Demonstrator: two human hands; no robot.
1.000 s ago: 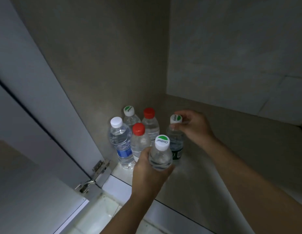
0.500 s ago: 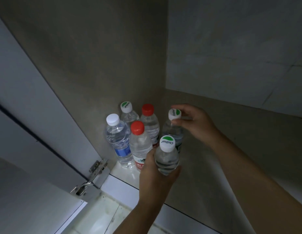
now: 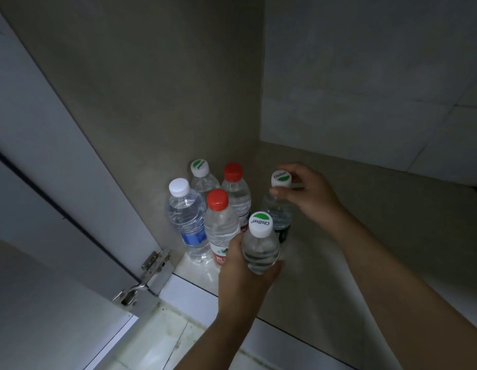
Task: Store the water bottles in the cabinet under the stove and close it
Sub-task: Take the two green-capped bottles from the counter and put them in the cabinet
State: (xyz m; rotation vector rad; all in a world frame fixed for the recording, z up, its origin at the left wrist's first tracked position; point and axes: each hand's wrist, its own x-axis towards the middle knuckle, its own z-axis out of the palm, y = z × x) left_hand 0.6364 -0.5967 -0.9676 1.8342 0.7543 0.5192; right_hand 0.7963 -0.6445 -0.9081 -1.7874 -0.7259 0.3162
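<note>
Down at the cabinet floor (image 3: 365,209), four bottles are standing capped in the corner at ten o'clock, while the left hand (image 3: 242,265) is gripping a full bottle (image 3: 260,245) round its middle and the right hand (image 3: 309,194) is pinching another bottle (image 3: 278,209) at its neck. Both held bottles are pointing cap-up, long axis near vertical. They are probably weighing a fair bit, thin plastic giving slightly and feeling smooth, so wrapping the ribbed waist seems safest.
</note>
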